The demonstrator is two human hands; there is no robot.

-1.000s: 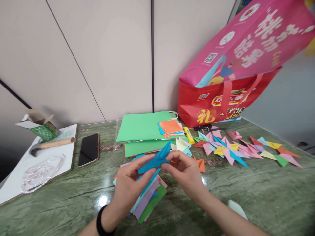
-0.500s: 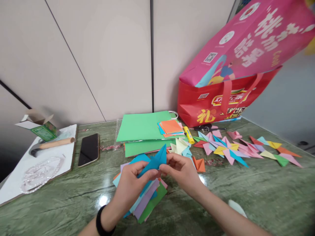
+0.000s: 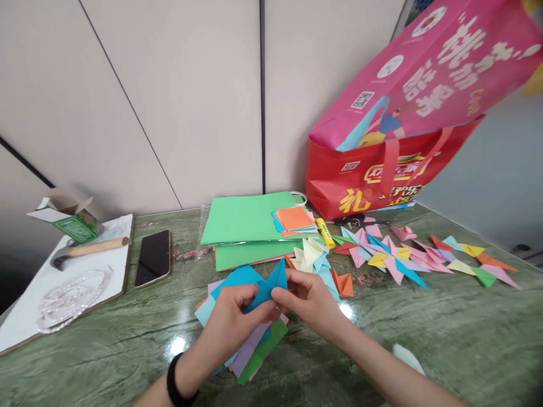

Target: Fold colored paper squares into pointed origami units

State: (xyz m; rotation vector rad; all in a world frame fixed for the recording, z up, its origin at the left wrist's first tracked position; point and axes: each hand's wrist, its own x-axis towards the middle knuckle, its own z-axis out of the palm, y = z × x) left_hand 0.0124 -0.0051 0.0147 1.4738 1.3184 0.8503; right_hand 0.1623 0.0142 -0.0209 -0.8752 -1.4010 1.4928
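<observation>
A folded piece of blue origami paper point(image 3: 268, 287) is held up between both hands, its pointed tip facing up and away. My left hand point(image 3: 237, 319) pinches its lower left part between thumb and fingers. On the right side, the thumb and fingers of my right hand point(image 3: 311, 299) are closed on the same piece, hiding its right edge. Beneath the hands lies a fanned stack of coloured paper sheets point(image 3: 265, 353), with blue, purple, green and pale blue showing. Just beyond my right hand are cream folded pieces point(image 3: 309, 254) and an orange folded piece point(image 3: 343, 282).
Green paper packs point(image 3: 250, 217) with small orange squares point(image 3: 296, 219) on top lie behind the hands. A yellow glue stick point(image 3: 324, 233), folded paper stars point(image 3: 390, 257) and a red bag point(image 3: 352, 181) are rightward. A phone point(image 3: 153, 259) and a sickle point(image 3: 91, 249) lie left.
The blue folded paper has been lowered slightly and its tip turned more upright. Both hands shift a little, and my right thumb now presses on the paper's face.
</observation>
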